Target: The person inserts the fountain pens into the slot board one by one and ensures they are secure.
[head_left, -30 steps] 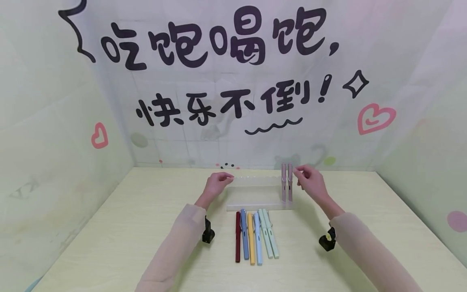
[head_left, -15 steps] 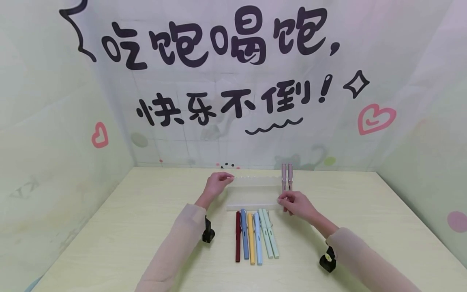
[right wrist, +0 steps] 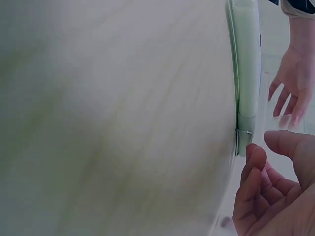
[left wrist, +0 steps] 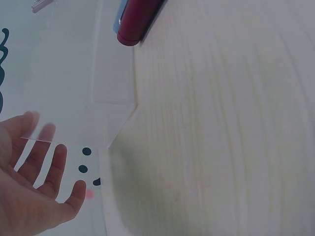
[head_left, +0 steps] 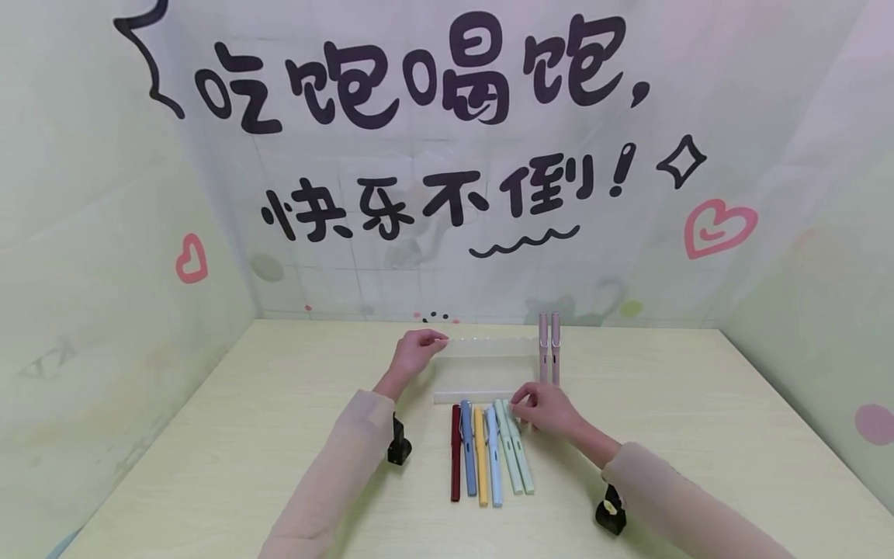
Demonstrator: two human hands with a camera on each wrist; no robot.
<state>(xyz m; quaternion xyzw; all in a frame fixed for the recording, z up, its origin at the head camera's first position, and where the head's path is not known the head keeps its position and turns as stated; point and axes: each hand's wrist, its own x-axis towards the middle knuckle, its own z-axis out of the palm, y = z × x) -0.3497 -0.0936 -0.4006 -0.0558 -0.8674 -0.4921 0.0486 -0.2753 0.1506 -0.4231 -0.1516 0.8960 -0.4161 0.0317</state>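
A clear pen rack (head_left: pixel 489 397) stands on the table, two pinkish-mauve pens (head_left: pixel 544 349) upright at its right end. My left hand (head_left: pixel 417 349) pinches the rack's upper left corner between thumb and fingers; the other fingers are spread in the left wrist view. My right hand (head_left: pixel 552 407) is at the cap end of the right one of two mint green pens (head_left: pixel 519 450). In the right wrist view, thumb and forefinger stand apart, with the fingertips right at the cap end of a mint pen (right wrist: pixel 247 64).
Left of the mint pens lie a dark red pen (head_left: pixel 456 458), a blue pen (head_left: pixel 469 458), a yellow pen (head_left: pixel 481 458) and a light blue pen (head_left: pixel 494 458), side by side before the rack. A printed backdrop (head_left: pixel 447 287) rises behind the table (head_left: pixel 279 435).
My right hand has moved from beside the upright pinkish-mauve pens' tops, down past their lower ends, and on left to the mint pens' caps. My left hand stays at the rack's corner.
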